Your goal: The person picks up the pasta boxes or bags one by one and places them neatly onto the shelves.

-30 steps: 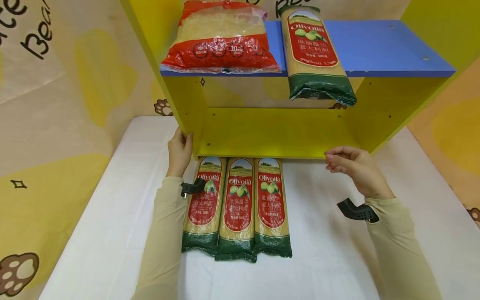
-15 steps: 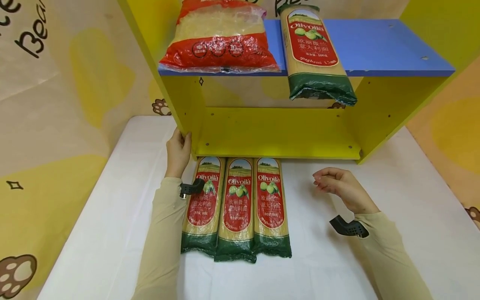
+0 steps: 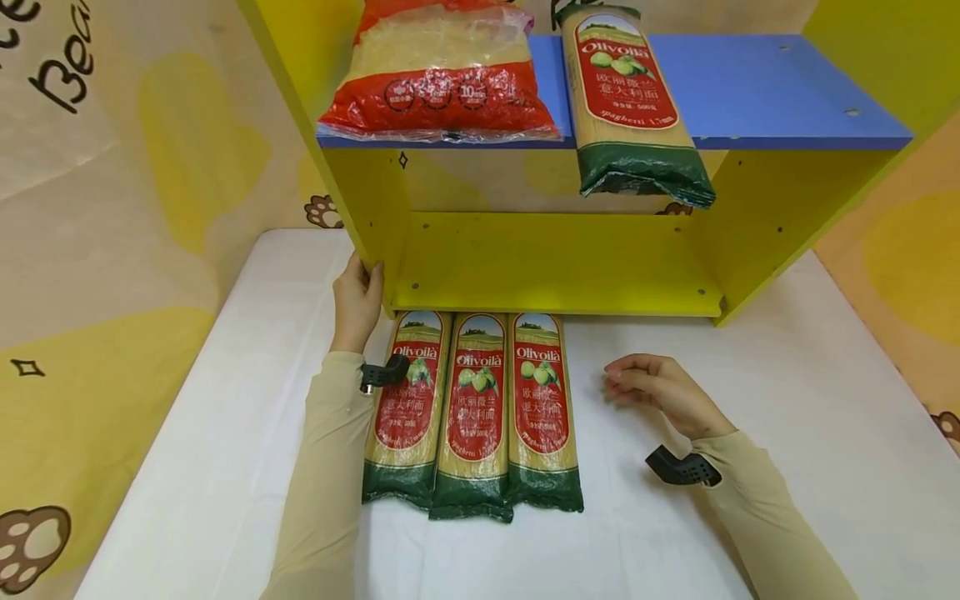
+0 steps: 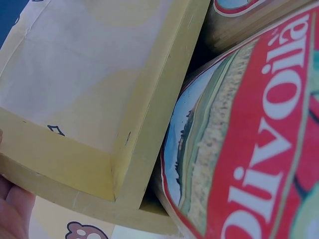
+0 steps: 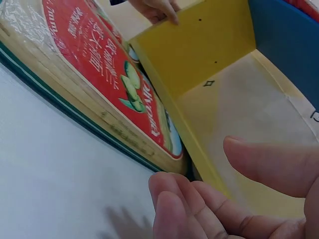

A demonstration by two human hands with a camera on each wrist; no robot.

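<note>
My left hand (image 3: pixel 357 305) grips the front edge of the left side panel of a yellow shelf unit (image 3: pixel 555 262); the right wrist view shows its fingers (image 5: pixel 158 9) over that edge. Three spaghetti packs lie side by side on the white table: a left pack (image 3: pixel 405 417), partly behind my left wrist, a middle pack (image 3: pixel 472 425) and a right pack (image 3: pixel 543 417). Their far ends meet the unit's bottom board. Right of these packs hovers my right hand (image 3: pixel 667 392), fingers loosely bent, thumb apart from them in the right wrist view, holding nothing.
On the blue shelf (image 3: pixel 772 92) lie a red bag of pale pasta (image 3: pixel 442 75) at left and another spaghetti pack (image 3: pixel 633 100), its green end jutting over the front edge. White cloth covers the table (image 3: pixel 630 533). A patterned backdrop (image 3: pixel 150 167) stands behind.
My right hand has come away from the unit's bottom board, moving left and toward me, nearer the right spaghetti pack. The left hand has kept its grip on the side panel.
</note>
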